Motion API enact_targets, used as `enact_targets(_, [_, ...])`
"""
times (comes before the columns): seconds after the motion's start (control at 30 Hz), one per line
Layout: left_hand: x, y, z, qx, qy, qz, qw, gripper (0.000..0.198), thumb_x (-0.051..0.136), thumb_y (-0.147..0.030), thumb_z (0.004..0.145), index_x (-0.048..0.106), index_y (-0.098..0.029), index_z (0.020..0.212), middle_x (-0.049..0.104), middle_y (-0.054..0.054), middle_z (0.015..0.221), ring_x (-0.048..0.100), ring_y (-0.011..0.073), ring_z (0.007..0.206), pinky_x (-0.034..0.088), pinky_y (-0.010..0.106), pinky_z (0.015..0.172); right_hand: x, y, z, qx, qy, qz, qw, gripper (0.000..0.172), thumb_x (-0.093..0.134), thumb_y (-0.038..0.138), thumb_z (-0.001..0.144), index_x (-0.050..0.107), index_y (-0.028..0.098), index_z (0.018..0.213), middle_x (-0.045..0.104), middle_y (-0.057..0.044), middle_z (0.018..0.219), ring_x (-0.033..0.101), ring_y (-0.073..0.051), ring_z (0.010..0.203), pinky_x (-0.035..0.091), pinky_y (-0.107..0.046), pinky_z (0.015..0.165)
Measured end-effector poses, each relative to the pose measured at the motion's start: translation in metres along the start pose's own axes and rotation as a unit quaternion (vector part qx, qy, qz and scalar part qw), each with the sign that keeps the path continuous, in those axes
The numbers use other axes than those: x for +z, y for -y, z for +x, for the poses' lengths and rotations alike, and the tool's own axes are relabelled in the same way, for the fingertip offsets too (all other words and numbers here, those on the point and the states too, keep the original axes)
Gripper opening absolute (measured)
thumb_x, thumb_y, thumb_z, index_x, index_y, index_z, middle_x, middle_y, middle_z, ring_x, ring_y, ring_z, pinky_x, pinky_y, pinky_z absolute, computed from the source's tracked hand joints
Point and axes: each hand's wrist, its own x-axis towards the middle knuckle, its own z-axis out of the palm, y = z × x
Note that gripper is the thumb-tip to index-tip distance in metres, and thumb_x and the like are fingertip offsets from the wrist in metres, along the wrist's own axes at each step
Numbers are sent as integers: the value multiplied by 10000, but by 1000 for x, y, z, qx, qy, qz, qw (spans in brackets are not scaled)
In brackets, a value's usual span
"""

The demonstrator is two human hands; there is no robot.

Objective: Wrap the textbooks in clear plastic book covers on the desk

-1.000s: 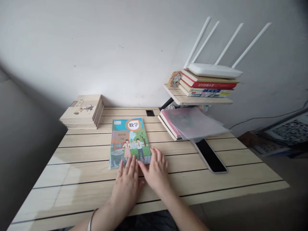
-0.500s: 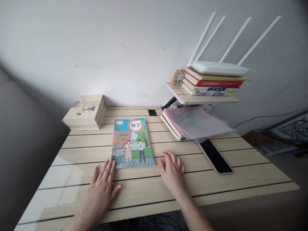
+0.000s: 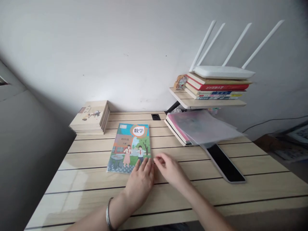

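Observation:
A maths textbook (image 3: 127, 150) with a colourful cover of two cartoon figures lies closed on the slatted wooden desk, slightly turned. My left hand (image 3: 141, 179) lies palm down across its lower right corner, fingers stretched out on the cover. At the right edge of the book is my right hand (image 3: 168, 166), its thumb and index finger drawn together and the other fingers curled. Whether a page or the cover edge sits between those fingertips cannot be made out. A metal bangle (image 3: 108, 213) circles my left wrist.
A stack of beige books (image 3: 90, 117) stands at the back left. To the right, a phone (image 3: 225, 163) lies partly under a translucent folder (image 3: 207, 126) on notebooks. A raised shelf (image 3: 211, 103) holds books and a white router (image 3: 223, 72). A black desk grommet (image 3: 156, 117) is near the wall.
My left hand has moved right, from the book's lower left onto its lower right corner. My right hand has moved left to the book's edge, fingers drawing together. The book has turned slightly.

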Motion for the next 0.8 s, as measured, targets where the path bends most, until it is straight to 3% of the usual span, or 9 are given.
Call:
enact_targets(0.07, [6,-7,-2,-7,-6,0,1000,419,421,-233,908,531,-106,1292,528,146,1350,484,246,1253,420,412,1006,-3,-5,17,-52,-14,-16,998,207,590,362,779,577,208,916,641,-79,922,605,-222,888,495,-353,793])
enact_targets(0.13, [10,-13,-8,-22,-23,6,999,438,427,-262,908,519,-93,1303,525,155,1350,467,255,1268,414,419,1007,0,-12,32,-87,4,-14,996,349,701,358,682,554,201,956,611,-81,985,581,-222,933,486,-350,811])
enact_targets(0.23, [15,-18,-16,-35,-42,9,998,451,414,-306,916,519,-105,1306,509,142,1367,458,257,1277,412,421,1004,12,-27,55,-72,15,-22,997,398,768,354,596,535,194,877,595,-54,918,574,-202,865,478,-329,768])
enact_targets(0.4, [16,-18,-16,-30,-20,5,999,443,409,-297,921,517,-107,1306,500,140,1376,458,265,1276,403,431,1004,22,-50,114,17,-25,-29,999,337,718,428,635,493,202,744,570,5,765,548,-160,723,436,-286,670])
enact_targets(0.53, [16,-17,-13,-27,-16,-5,1000,423,429,-289,918,537,-105,1283,528,149,1347,478,268,1257,411,422,988,21,-57,165,81,-35,-20,996,340,708,444,636,529,183,760,598,-15,766,560,-164,702,431,-286,646])
enact_targets(0.7, [7,-5,-6,-13,-7,-28,1000,375,455,-273,919,560,-114,1242,564,134,1313,533,237,1188,454,368,916,21,-52,196,38,-2,7,999,266,609,353,759,611,176,957,655,-58,966,602,-162,885,450,-284,781])
enact_targets(0.8, [1,5,-4,23,0,-36,999,294,454,-218,923,591,-146,1173,602,94,1266,570,208,1109,463,336,861,22,-48,197,13,39,14,999,210,661,275,709,652,191,901,674,-40,960,613,-156,886,452,-270,808])
